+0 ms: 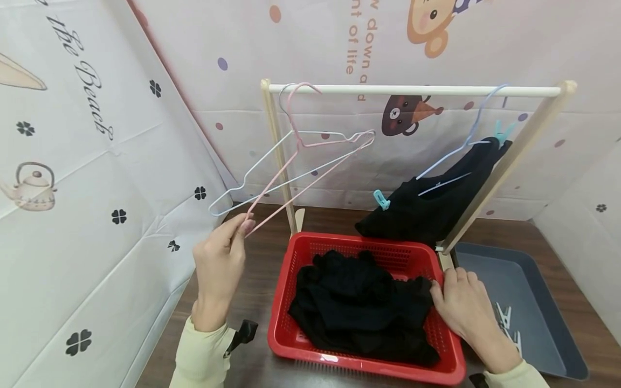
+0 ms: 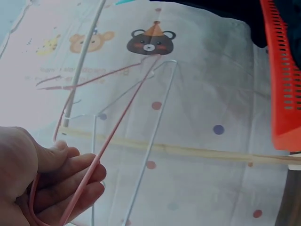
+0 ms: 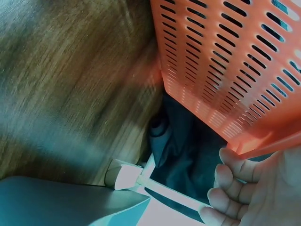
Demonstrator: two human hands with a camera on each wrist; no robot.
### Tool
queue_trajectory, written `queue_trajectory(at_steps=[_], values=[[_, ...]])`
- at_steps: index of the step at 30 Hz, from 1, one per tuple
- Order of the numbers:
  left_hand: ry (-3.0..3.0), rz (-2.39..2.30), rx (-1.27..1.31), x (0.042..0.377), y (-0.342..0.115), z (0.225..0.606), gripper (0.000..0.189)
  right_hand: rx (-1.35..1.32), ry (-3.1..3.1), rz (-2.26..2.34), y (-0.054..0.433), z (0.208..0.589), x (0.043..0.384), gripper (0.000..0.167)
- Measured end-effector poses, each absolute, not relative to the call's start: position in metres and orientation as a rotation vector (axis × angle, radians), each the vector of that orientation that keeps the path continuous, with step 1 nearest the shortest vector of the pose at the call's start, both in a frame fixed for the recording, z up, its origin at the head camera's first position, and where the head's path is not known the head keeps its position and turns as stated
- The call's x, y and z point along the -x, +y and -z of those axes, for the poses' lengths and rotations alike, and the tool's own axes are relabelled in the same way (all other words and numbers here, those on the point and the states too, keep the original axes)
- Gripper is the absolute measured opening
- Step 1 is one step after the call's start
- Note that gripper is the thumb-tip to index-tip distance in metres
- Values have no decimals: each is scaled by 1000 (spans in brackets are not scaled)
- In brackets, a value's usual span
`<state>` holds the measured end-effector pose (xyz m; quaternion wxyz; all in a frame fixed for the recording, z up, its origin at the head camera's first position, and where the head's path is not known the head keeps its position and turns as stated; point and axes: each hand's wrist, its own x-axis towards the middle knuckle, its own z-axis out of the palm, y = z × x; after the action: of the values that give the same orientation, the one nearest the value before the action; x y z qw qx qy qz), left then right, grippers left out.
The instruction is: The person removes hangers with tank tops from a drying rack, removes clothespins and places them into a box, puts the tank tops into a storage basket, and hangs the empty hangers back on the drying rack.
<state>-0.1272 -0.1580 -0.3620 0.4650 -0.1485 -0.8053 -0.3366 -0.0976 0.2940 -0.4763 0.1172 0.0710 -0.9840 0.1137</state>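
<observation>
My left hand [image 1: 220,264] pinches a pink wire hanger [image 1: 274,181] at its lower left corner, thumb against fingertips. The pink hook overlaps the left end of a white rod [image 1: 417,90] in the head view. Just behind it, a white wire hanger [image 1: 269,154] hangs from that rod. My right hand [image 1: 463,304] grips the right rim of a red plastic basket [image 1: 278,307], thumb inside and fingers outside; the right wrist view shows the fingertips [image 3: 225,176] under the rim. Crumpled black cloth [image 1: 359,307] lies in the basket.
A blue hanger [image 1: 474,126] at the rod's right end carries a black garment [image 1: 422,215] with teal clothespins [image 1: 381,200]. Wooden posts [image 1: 509,161] support the rod. A grey tray [image 1: 538,302] with several white clothespins [image 1: 504,317] is at right. Printed cloth [image 1: 97,258] screens the sides.
</observation>
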Motion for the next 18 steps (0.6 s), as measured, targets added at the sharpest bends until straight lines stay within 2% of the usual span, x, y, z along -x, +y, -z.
queue_trajectory(at_steps=[18], values=[[-2089, 866, 339, 159, -148, 351, 7, -166, -2907, -355, 293, 477, 97, 25]])
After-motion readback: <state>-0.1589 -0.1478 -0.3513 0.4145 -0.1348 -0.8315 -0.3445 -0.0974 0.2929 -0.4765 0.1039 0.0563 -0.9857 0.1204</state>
